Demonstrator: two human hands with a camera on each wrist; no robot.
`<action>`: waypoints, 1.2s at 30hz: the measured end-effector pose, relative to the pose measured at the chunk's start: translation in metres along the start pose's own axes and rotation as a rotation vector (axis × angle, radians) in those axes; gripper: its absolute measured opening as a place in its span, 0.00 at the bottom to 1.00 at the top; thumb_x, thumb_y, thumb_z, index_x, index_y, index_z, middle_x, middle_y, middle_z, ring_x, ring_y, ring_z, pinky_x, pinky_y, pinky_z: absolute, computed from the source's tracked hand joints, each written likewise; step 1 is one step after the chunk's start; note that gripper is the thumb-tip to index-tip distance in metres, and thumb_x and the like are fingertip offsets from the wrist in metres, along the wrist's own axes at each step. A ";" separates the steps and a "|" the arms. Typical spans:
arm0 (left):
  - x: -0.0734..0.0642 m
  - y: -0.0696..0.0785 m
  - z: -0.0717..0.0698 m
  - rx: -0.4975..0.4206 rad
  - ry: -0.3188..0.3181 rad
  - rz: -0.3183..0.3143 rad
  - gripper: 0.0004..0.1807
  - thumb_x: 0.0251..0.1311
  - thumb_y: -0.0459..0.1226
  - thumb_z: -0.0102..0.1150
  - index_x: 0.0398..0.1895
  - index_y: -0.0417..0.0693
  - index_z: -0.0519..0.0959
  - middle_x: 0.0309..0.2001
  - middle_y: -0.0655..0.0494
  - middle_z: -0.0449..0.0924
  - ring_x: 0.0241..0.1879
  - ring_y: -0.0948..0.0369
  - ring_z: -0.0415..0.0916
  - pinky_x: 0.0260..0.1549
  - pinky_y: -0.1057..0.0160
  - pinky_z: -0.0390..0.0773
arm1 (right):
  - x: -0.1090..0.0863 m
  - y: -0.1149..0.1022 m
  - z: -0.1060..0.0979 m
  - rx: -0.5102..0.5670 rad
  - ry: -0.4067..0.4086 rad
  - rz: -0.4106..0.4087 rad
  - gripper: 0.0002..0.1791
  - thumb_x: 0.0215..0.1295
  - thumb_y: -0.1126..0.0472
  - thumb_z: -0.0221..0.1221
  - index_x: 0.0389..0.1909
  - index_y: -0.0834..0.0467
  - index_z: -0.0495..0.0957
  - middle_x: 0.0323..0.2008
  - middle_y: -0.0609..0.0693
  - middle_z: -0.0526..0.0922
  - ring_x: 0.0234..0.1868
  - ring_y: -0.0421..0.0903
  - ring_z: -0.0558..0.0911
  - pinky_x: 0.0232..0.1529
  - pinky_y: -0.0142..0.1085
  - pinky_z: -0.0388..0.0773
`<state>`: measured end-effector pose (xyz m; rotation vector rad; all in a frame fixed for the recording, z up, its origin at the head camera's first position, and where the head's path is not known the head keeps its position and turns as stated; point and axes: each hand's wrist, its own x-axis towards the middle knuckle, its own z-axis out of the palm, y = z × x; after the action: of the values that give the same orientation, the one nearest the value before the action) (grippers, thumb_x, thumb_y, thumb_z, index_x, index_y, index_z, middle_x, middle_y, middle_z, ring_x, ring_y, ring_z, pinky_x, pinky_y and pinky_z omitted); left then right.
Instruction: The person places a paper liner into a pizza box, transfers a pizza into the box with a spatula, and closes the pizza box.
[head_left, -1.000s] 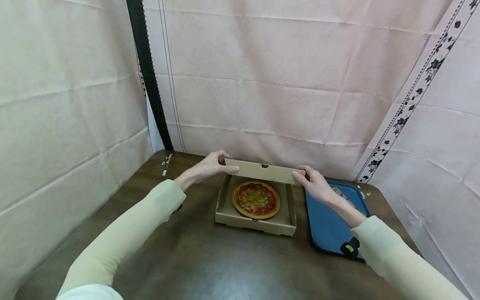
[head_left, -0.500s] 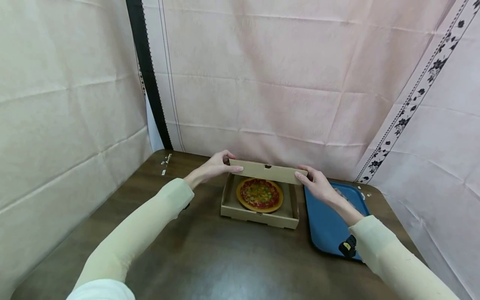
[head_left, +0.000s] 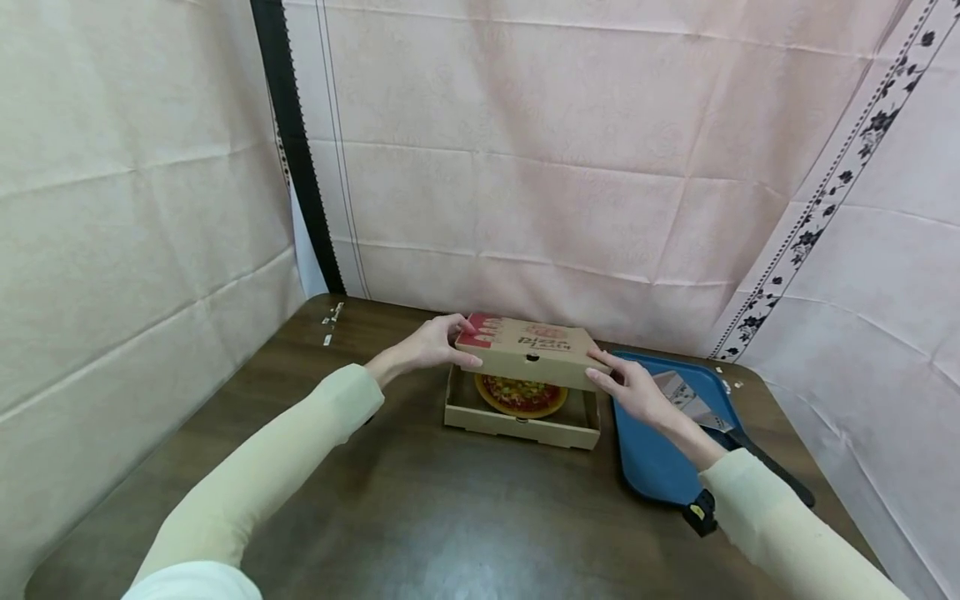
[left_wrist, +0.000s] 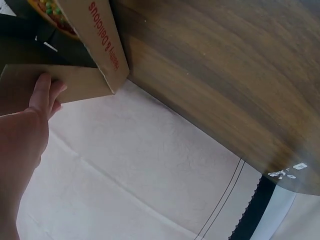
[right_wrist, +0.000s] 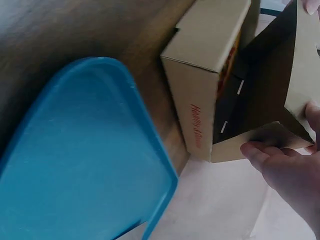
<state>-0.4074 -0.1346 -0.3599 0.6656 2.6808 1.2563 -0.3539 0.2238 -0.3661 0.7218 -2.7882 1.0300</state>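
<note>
A cardboard pizza box (head_left: 517,427) stands on the table with its lid (head_left: 536,360) tilted partway down over it. Red print and the word "Pizza" show on the lid's top. Inside lies a round pizza (head_left: 522,397) with red and green topping, its far part hidden under the lid. My left hand (head_left: 433,343) grips the lid's left front corner, thumb on the front flap. At the right front corner, my right hand (head_left: 630,387) holds the lid in the same way. The right wrist view shows the right hand's fingers (right_wrist: 260,152) against the lid's side flap.
Right of the box lies a blue tray (head_left: 652,467), partly under my right forearm. A pizza server with a wide blade (head_left: 686,398) and black handle (head_left: 772,467) lies across its right edge. Cloth (head_left: 525,208) hangs behind the brown table (head_left: 375,517). White scraps (head_left: 327,339) lie back left.
Both hands have swung the lid forward and down, so its printed top now shows and more of the pizza is covered. The box has shifted slightly back and right.
</note>
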 end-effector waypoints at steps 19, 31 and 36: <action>-0.003 -0.007 0.027 0.339 -0.133 0.002 0.42 0.47 0.41 0.75 0.67 0.42 0.69 0.58 0.47 0.79 0.46 0.60 0.75 0.52 0.59 0.75 | -0.020 0.027 0.032 -0.137 0.003 -0.148 0.30 0.69 0.60 0.57 0.68 0.66 0.64 0.67 0.71 0.62 0.65 0.64 0.69 0.57 0.56 0.72; -0.004 -0.004 0.028 0.359 -0.174 -0.016 0.43 0.48 0.37 0.73 0.69 0.42 0.65 0.55 0.49 0.79 0.44 0.60 0.75 0.51 0.60 0.75 | -0.025 0.026 0.037 -0.194 -0.023 -0.074 0.31 0.69 0.54 0.55 0.70 0.61 0.63 0.70 0.72 0.57 0.37 0.58 0.85 0.50 0.51 0.76; -0.004 -0.003 0.028 0.369 -0.195 -0.042 0.44 0.48 0.38 0.74 0.70 0.43 0.64 0.54 0.50 0.79 0.44 0.60 0.73 0.52 0.60 0.75 | -0.026 0.026 0.038 -0.195 -0.023 -0.081 0.31 0.69 0.55 0.56 0.69 0.62 0.64 0.69 0.73 0.58 0.22 0.49 0.81 0.44 0.46 0.75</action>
<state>-0.3975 -0.1181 -0.3810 0.7234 2.7630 0.6498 -0.3393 0.2269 -0.4170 0.8171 -2.8001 0.7284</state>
